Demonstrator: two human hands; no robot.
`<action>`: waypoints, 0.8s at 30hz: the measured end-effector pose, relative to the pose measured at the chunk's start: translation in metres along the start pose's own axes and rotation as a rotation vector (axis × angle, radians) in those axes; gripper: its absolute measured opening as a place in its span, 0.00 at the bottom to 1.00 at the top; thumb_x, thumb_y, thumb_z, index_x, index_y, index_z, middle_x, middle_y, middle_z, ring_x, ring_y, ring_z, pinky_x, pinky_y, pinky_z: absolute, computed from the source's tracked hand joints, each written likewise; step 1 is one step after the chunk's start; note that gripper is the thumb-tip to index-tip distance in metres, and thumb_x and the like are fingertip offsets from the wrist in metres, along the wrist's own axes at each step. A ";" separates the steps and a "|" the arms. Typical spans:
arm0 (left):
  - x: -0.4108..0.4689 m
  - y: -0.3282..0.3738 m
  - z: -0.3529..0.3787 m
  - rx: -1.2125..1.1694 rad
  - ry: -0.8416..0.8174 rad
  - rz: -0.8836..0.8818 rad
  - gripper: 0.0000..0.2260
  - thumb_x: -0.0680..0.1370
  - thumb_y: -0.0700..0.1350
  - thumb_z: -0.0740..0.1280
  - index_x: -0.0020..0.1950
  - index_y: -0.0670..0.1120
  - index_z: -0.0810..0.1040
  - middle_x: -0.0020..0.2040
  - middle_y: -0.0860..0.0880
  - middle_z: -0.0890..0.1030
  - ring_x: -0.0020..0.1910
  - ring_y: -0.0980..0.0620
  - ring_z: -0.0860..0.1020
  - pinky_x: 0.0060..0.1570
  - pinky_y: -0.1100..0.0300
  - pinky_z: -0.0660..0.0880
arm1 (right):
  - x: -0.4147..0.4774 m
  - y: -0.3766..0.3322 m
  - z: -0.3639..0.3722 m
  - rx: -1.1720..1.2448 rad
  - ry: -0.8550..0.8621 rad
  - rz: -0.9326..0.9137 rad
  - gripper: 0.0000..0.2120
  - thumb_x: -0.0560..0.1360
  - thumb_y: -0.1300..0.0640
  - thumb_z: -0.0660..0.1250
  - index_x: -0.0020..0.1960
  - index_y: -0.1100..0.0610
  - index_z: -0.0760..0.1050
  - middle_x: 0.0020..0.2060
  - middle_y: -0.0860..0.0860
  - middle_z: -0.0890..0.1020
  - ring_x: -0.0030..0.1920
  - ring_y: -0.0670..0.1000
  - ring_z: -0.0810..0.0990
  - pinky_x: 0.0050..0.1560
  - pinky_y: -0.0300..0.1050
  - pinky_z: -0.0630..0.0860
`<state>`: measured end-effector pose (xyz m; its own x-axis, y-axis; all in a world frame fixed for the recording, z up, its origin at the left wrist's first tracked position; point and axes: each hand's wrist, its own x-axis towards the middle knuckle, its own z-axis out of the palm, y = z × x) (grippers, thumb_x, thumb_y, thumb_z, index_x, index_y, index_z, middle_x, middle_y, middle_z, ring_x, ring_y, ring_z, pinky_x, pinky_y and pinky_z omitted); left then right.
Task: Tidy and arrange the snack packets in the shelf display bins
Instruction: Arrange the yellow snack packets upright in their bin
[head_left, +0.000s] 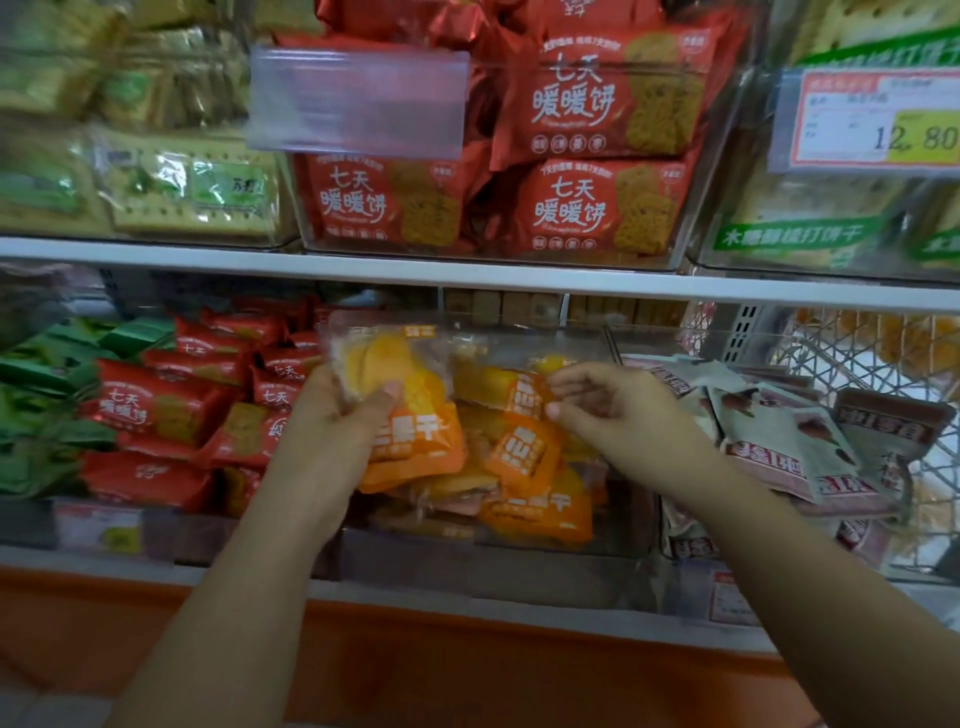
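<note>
Both of my hands are in the middle clear bin of the lower shelf, which holds several orange snack packets. My left hand grips one orange-and-clear packet by its left side, thumb on its front, and holds it above the pile. My right hand hovers just right of it over the pile with its fingers curled in. Its fingertips touch the edge of another orange packet, and whether they pinch it is unclear.
Red packets and green packets fill the bin to the left. Grey-pink packets lie to the right beside a wire basket. The upper shelf's bins hold red biscuit packs and green cracker packs, with a price tag.
</note>
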<state>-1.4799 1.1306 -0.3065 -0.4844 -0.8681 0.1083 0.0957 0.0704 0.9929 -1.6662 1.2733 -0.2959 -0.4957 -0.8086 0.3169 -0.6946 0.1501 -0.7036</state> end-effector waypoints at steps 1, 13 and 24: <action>0.002 -0.001 -0.004 0.007 0.014 -0.006 0.05 0.77 0.45 0.66 0.52 0.53 0.75 0.48 0.51 0.83 0.47 0.49 0.82 0.45 0.50 0.78 | 0.009 -0.003 0.004 -0.058 -0.036 -0.002 0.14 0.73 0.53 0.69 0.58 0.49 0.75 0.54 0.45 0.80 0.55 0.43 0.78 0.56 0.42 0.76; 0.004 0.001 -0.030 0.003 0.109 -0.007 0.09 0.78 0.42 0.64 0.57 0.51 0.73 0.47 0.52 0.80 0.42 0.55 0.80 0.38 0.59 0.73 | 0.067 -0.011 0.017 -0.274 -0.283 0.188 0.36 0.66 0.47 0.75 0.70 0.55 0.67 0.65 0.51 0.73 0.62 0.49 0.73 0.58 0.39 0.68; -0.001 0.007 -0.035 0.085 0.109 0.018 0.07 0.79 0.42 0.63 0.53 0.54 0.70 0.44 0.55 0.78 0.40 0.57 0.77 0.35 0.61 0.71 | 0.038 -0.030 0.018 -0.439 -0.452 0.275 0.35 0.66 0.37 0.70 0.66 0.54 0.69 0.58 0.49 0.73 0.58 0.49 0.73 0.53 0.39 0.68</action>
<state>-1.4479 1.1151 -0.3012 -0.3855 -0.9143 0.1245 0.0273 0.1235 0.9920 -1.6553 1.2282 -0.2744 -0.4844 -0.8517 -0.2000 -0.7687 0.5235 -0.3674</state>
